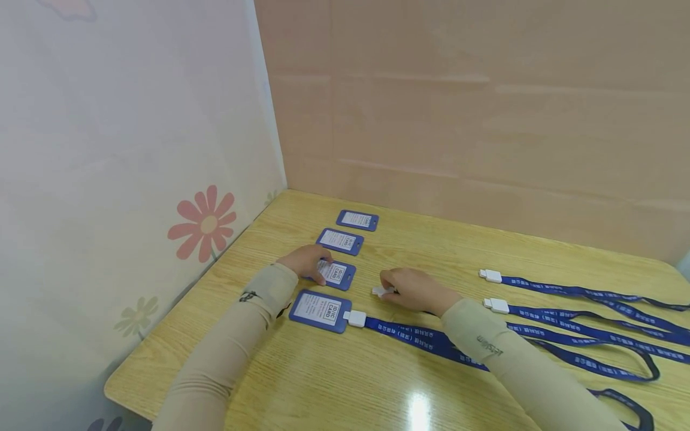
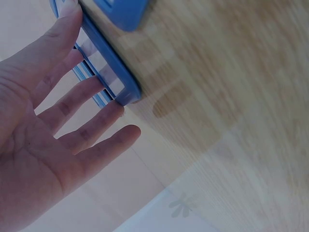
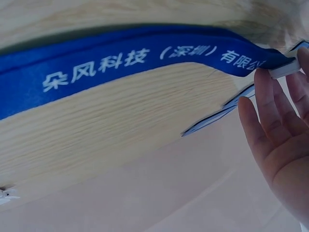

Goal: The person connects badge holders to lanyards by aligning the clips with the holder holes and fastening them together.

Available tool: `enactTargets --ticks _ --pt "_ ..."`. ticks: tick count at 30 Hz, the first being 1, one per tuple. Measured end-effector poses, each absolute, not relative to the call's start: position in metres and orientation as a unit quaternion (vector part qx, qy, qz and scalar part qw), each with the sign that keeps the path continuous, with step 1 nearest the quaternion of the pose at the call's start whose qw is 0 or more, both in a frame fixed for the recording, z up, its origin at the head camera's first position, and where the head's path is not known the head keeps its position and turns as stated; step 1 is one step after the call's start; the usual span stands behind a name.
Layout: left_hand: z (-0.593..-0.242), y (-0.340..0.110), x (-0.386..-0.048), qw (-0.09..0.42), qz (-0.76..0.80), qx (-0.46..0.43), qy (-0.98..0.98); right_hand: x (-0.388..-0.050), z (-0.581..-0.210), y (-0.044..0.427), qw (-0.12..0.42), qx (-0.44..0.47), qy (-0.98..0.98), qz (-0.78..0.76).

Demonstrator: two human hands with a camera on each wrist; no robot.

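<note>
In the head view the left hand point(image 1: 306, 262) grips the left end of a blue card holder point(image 1: 338, 274), third from the back; the left wrist view shows the thumb point(image 2: 69, 29) on one face of the holder point(image 2: 108, 60) and fingers at its edge. The right hand point(image 1: 417, 289) pinches the white clip point(image 1: 381, 291) of a blue lanyard, a short gap right of that holder. In the right wrist view the fingers hold the clip point(image 3: 286, 68), with the printed strap point(image 3: 111, 65) trailing left. In front, another holder point(image 1: 318, 310) touches its lanyard's white clip point(image 1: 356, 318).
Two more card holders point(image 1: 358, 219) point(image 1: 341, 240) lie farther back. On the right are two lanyards with white clips point(image 1: 492, 275) point(image 1: 497, 306) and looped straps point(image 1: 609, 368). A flowered wall covering point(image 1: 207, 224) borders the left edge of the wooden table point(image 1: 302, 377).
</note>
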State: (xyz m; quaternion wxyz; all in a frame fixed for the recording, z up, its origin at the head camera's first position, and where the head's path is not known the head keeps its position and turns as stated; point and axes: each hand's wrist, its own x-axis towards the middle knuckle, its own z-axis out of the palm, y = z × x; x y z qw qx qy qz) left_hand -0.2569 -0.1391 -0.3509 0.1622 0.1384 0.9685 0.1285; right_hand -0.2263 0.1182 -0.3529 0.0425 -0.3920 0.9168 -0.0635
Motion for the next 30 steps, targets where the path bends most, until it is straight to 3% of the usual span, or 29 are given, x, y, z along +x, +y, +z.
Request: enactTargets --ticks 30 --pt "-0.348 -0.138 -0.254 0.165 0.126 0.131 0.969 -0.231 -0.351 0.105 0.069 -0.392 0.916 -0.056"
